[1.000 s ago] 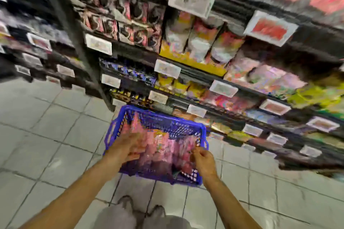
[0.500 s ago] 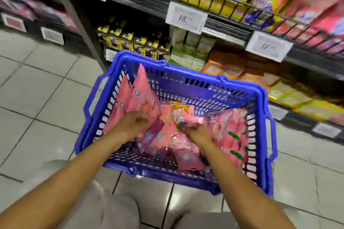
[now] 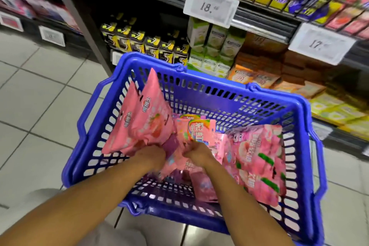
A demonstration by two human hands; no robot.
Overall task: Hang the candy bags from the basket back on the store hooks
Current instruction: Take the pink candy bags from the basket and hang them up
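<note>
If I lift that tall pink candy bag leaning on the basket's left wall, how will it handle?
The tall pink plastic candy bag looks puffy, so probably light. Its creased film suggests it would flop and sag. The glossy surface may be slippery.

Blue basket (image 3: 201,94) on tiled floor, both hands (image 3: 175,156) among pink candy bags (image 3: 147,118) (grip blurred)

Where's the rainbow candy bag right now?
In the head view, the rainbow bag lies mid-basket, just beyond the right hand, between the leaning pink bags on the left and the peach bags on the right.
</note>
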